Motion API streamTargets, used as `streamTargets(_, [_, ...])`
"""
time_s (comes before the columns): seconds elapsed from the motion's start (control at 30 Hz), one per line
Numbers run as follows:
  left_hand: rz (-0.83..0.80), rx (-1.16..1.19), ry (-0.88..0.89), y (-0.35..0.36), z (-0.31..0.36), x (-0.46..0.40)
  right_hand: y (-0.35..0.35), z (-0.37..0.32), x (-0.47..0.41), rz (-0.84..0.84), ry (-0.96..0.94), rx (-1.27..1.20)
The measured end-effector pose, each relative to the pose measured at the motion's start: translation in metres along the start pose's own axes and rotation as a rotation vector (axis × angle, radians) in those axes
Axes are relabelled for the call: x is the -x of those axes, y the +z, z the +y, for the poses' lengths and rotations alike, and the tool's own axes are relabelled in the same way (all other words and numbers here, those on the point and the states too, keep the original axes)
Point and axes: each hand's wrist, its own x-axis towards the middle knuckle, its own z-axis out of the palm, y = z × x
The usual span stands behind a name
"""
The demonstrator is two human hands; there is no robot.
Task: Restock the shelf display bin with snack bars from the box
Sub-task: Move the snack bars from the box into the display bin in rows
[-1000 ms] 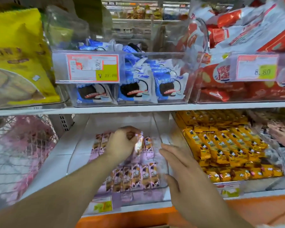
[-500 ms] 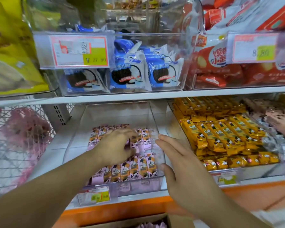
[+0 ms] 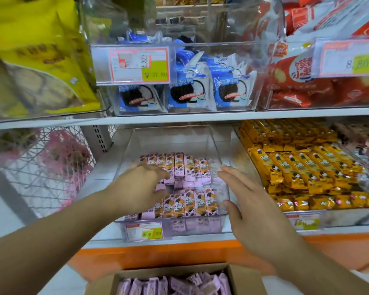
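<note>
Flanking clear bin (image 3: 218, 158): yellow bars (image 3: 303, 167), wire basket (image 3: 41, 167)

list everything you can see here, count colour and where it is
snack bars: many, pink and orange, in clear bin, lower shelf
clear bin: one, see-through, lower shelf centre
box: one, brown cardboard, bottom edge, pink bars inside
yellow bars: many, lower shelf right
cookie packs: several, blue and white, upper shelf centre
red packs: several, upper right
yellow bag: one, upper left
wire basket: one, white, lower left
left hand: on the snack bars
right hand: open, at bin's right wall
</note>
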Motion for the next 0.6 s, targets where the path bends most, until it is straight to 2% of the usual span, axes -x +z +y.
streamTargets(0.13, [-0.165, -0.296, 0.001, -0.015, -0.006, 0.026, -0.002, -0.001, 0.001, 0.002, -0.009, 0.002])
streamTargets(0.23, [-0.273, -0.322, -0.016, -0.024, -0.006, 0.034, -0.002, 0.000, 0.001, 0.009, -0.009, -0.011])
streamTargets(0.37, [-0.284, -0.338, 0.017, -0.029, -0.008, 0.045, -0.002, 0.001, 0.000, 0.022, -0.028, -0.015])
streamTargets(0.47, [-0.150, -0.171, 0.034, -0.034, -0.005, 0.062, -0.004, 0.000, 0.000, 0.040, -0.035, 0.015])
streamTargets(0.6, [0.275, 0.220, 0.036, -0.032, 0.013, 0.109, -0.013, -0.012, 0.015, 0.093, -0.113, 0.011])
